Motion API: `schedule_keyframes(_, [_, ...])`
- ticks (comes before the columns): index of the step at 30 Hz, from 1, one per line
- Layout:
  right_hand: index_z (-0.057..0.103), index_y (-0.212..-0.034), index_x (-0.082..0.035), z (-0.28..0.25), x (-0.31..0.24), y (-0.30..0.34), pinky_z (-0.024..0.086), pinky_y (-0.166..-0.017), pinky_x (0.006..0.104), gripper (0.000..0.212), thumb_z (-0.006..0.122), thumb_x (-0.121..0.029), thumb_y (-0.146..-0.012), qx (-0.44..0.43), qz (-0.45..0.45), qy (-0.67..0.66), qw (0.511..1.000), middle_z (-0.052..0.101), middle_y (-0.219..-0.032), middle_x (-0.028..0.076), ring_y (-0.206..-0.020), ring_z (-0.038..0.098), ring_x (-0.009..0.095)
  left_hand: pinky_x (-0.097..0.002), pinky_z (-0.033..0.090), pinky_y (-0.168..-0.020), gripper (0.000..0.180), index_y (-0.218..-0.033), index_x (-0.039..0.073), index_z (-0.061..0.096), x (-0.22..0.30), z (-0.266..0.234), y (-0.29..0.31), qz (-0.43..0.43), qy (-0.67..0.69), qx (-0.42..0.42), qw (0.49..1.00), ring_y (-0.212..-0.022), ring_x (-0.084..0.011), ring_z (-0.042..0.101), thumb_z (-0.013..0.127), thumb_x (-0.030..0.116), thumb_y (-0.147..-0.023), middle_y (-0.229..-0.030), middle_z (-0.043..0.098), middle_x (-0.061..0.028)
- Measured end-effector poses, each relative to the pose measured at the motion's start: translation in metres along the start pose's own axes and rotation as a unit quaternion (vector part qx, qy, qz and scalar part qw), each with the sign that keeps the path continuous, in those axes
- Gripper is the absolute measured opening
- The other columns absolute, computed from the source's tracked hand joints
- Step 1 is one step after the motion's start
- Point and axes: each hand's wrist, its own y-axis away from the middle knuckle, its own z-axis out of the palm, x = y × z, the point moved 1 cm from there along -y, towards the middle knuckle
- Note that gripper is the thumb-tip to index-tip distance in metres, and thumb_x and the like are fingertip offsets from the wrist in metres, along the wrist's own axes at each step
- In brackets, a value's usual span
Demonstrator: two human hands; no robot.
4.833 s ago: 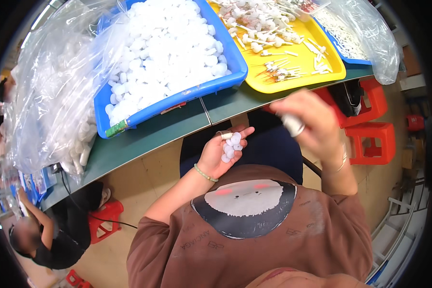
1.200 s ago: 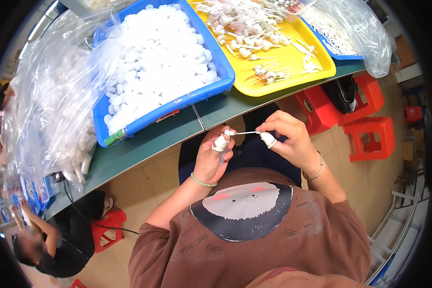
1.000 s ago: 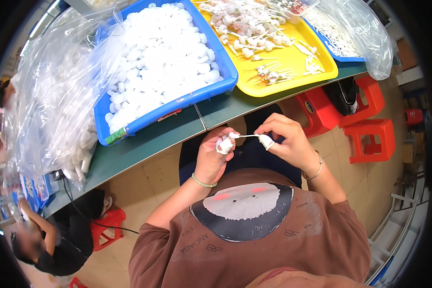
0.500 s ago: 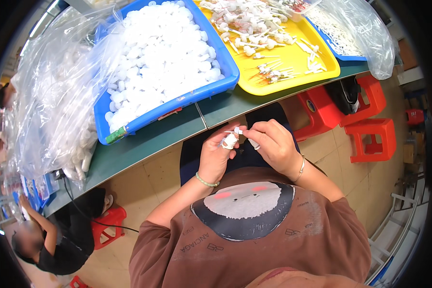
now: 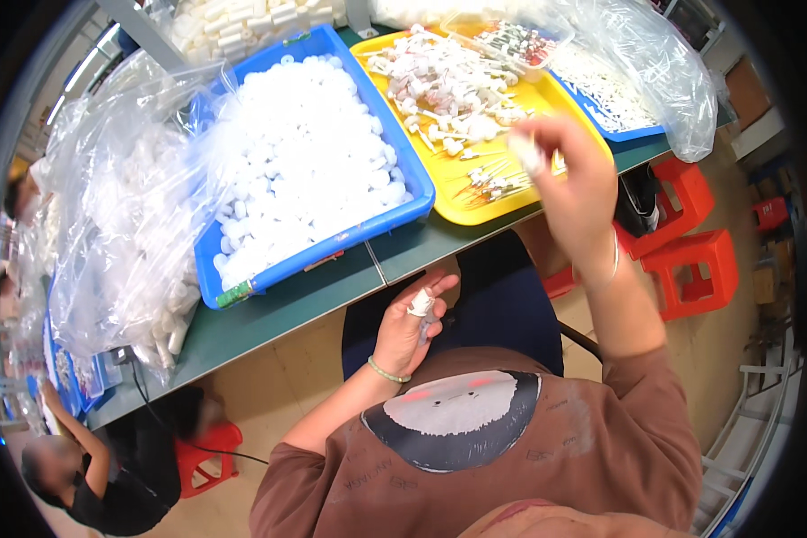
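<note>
My left hand (image 5: 408, 327) is held over my lap, palm up, with its fingers apart. A white wrap (image 5: 420, 303) covers its thumb tip, and something pale and greyish lies along the fingers below, too small to make out. My right hand (image 5: 576, 184), smeared by motion, reaches over the near right part of the yellow tray (image 5: 475, 212). White shows at its fingertips; whether that is a wrap or a held piece cannot be told. Under and beside it lie thin wired parts (image 5: 498, 184) with white ends, and a heap of white-capped stems (image 5: 453, 81) fills the tray's far part.
A blue tray (image 5: 332, 231) full of white round caps (image 5: 300, 152) stands left of the yellow one. Clear plastic bags (image 5: 134, 215) of white parts crowd the left. At right are a blue tray of small white pieces (image 5: 601, 90) and red stools (image 5: 690, 273). Another person (image 5: 108, 466) sits at lower left.
My hands were together over my lap, with a small white piece between them. Now my right hand has moved up and right to the yellow tray, and my left hand has opened.
</note>
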Motion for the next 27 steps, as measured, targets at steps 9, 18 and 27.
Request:
schedule_keyframes(9, [0.069, -0.096, -0.004, -0.001, 0.045, -0.060, 0.049, -0.070, 0.0307, 0.018, 0.065, -0.011, -0.081, -0.141, 0.009, 0.015, 0.990, 0.067, -0.085, 0.011, -0.073, 0.061, 0.021, -0.0203, 0.039, -0.056, 0.040, -0.130, -0.002, 0.048, -0.010, -0.026, -0.006, -0.076, 0.118, 0.013, 0.990, -0.083, -0.0105, 0.050, 0.045, 0.005, -0.091, -0.128, 0.052, -0.0141])
schedule_keyframes(18, [0.067, -0.088, -0.007, 0.023, 0.056, -0.026, 0.048, -0.077, 0.0402, 0.012, 0.066, -0.010, -0.077, -0.328, -0.026, 0.123, 0.936, 0.062, -0.088, 0.010, -0.087, 0.061, 0.030, -0.0172, 0.040, -0.051, 0.038, -0.134, 0.003, 0.043, -0.010, -0.012, -0.008, -0.112, 0.067, 0.025, 0.991, -0.078, -0.0109, 0.051, 0.048, 0.015, -0.098, -0.123, 0.056, -0.0096])
schedule_keyframes(27, [0.062, -0.081, -0.005, 0.020, 0.061, -0.028, 0.048, -0.079, 0.0387, 0.009, 0.065, -0.007, -0.073, -0.336, -0.113, 0.213, 0.910, 0.060, -0.084, 0.008, -0.086, 0.060, 0.029, -0.0181, 0.042, -0.054, 0.040, -0.135, 0.008, 0.043, -0.011, -0.019, -0.009, -0.098, 0.121, -0.025, 0.987, -0.081, -0.0111, 0.051, 0.052, 0.023, -0.098, -0.111, 0.055, -0.0055])
